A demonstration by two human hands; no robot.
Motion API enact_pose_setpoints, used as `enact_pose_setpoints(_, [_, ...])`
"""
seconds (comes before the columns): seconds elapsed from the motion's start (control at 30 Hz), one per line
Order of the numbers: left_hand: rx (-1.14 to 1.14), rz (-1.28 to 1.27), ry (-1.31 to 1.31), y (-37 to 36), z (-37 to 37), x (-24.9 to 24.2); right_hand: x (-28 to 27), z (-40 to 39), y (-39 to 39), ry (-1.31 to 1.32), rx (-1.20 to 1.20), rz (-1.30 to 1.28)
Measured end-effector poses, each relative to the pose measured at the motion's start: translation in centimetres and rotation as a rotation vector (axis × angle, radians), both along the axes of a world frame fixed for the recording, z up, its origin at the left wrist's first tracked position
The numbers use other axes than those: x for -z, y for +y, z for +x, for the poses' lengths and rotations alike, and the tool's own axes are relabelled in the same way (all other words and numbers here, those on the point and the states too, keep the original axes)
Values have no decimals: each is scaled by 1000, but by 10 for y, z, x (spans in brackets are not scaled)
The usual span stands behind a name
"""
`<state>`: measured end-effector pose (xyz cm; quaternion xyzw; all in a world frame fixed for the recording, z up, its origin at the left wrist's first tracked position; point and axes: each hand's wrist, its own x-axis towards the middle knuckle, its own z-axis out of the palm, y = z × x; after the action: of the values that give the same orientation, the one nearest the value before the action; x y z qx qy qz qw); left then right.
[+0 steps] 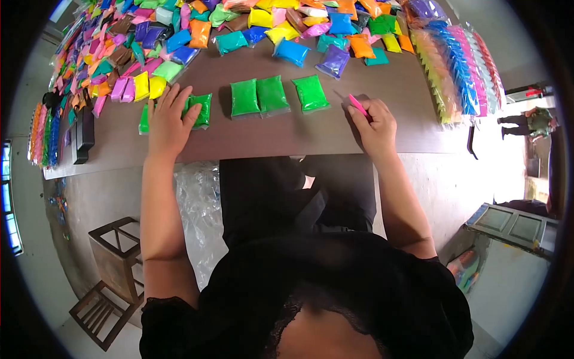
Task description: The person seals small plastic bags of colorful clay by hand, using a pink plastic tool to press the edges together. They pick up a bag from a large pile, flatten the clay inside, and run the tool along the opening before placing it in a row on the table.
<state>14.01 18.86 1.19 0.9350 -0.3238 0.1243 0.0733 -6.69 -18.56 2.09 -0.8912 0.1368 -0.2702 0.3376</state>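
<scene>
My left hand (pixel 169 119) lies with its fingers outstretched over green packets (pixel 203 111) on the table, partly covering them. Between the thumb and fingers of my right hand (pixel 378 124) is a slim pink pen-like tool (pixel 357 105) that points up and to the left. Its exact kind is too small to make out. Two green packets (pixel 258 97) sit side by side, edges touching, in the middle. Nearer my right hand, a single green packet (pixel 311 93) lies apart from them. All are filled clear plastic sachets.
A big heap of many-coloured packets (pixel 239 24) fills the table's far side. Folded stacks of coloured plastic (pixel 454 72) stand at the right end, and more (pixel 45 134) at the left. A black box (pixel 84 137) sits near the left edge. A wooden stool (pixel 116 257) stands below left.
</scene>
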Motion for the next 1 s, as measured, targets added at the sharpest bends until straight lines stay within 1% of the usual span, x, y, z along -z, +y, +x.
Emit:
enact_pose_setpoints(0.03, [5, -1, 2, -2, 0, 2, 0, 0, 0, 2, 5, -1])
enact_pose_setpoints(0.1, [-27, -99, -192, -10, 0, 7, 0, 0, 0, 23, 8, 10])
enact_pose_setpoints(0.13, [-22, -101, -191, -27, -8, -5, -1, 1, 0, 24, 14, 8])
enact_pose_setpoints(0.2, [166, -326, -102, -73, -38, -23, -3, 0, 2, 34, 0, 2])
enact_pose_setpoints(0.27, [353, -283, -15, -117, -62, -30, 1, 0, 0, 33, 2, -2])
enact_pose_setpoints(0.33, [435, -323, 71, -155, -74, -26, 1, 1, -1, 23, 7, -6])
enact_pose_setpoints(0.37, [441, -328, 71, -168, -74, -20, 1, 1, 0, 16, 1, -11])
enact_pose_setpoints(0.43, [404, -295, 196, -189, -74, -9, 2, 0, 0, 13, 2, -19])
enact_pose_setpoints(0.47, [408, -299, 200, -190, -71, -5, 4, 0, -1, -7, -9, -22])
enact_pose_setpoints(0.53, [481, -135, 244, -184, -68, -7, 3, 0, -1, -20, -17, -24])
enact_pose_setpoints(0.57, [485, -135, 250, -179, -67, -7, 0, 0, 0, -4, -11, -17])
enact_pose_setpoints(0.63, [654, -128, 327, -167, -72, -20, 1, -1, 1, 19, -1, -10])
enact_pose_setpoints(0.67, [653, -135, 331, -165, -77, -21, 2, 1, 0, 11, -10, -16])
enact_pose_setpoints(0.73, [605, -310, 160, -162, -87, -22, 2, 2, -1, 6, -18, -30])
enact_pose_setpoints(0.8, [594, -353, 188, -160, -100, -14, 3, 2, 0, 44, 53, 157])
enact_pose_setpoints(0.87, [577, -400, 213, -160, -109, -3, 4, 1, -2, 68, 40, 147])
enact_pose_setpoints(0.93, [571, -444, 96, -162, -113, 4, 1, 4, -2, 94, 17, 134])
enact_pose_setpoints(1.0, [553, -437, 86, -162, -115, 4, -2, 5, 3, 126, -64, 194])
